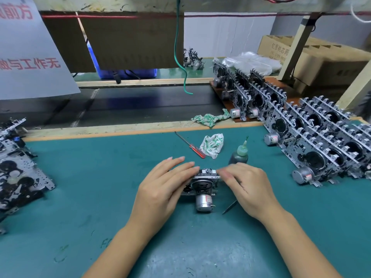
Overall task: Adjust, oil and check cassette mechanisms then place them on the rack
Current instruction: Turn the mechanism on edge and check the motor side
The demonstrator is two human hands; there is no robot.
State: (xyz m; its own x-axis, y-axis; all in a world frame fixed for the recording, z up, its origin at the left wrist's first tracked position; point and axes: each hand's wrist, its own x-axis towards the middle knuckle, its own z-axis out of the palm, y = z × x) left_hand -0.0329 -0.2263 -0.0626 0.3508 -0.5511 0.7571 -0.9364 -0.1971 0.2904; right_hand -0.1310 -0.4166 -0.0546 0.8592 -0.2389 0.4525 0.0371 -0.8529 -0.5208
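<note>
A metal cassette mechanism point(202, 184) with a round flywheel and a silver motor lies on the green mat point(100, 197) at the centre. My left hand point(162, 185) holds its left side, fingers reaching over the top edge. My right hand point(245, 187) pinches its top right edge, and a thin dark tool point(229, 206) sticks out from under this hand. A small oil bottle point(240, 154) with a green nozzle stands just behind my right hand. Rows of finished mechanisms point(321, 141) stand on racks at the right.
A red-handled screwdriver point(190, 145) and a crumpled cloth point(213, 145) lie behind the hands. A second rag point(210, 118) rests on the wooden rail. Several mechanisms point(16, 169) are piled at the left edge. A dark conveyor belt point(140, 105) runs behind, with cardboard boxes point(321, 57) at back right.
</note>
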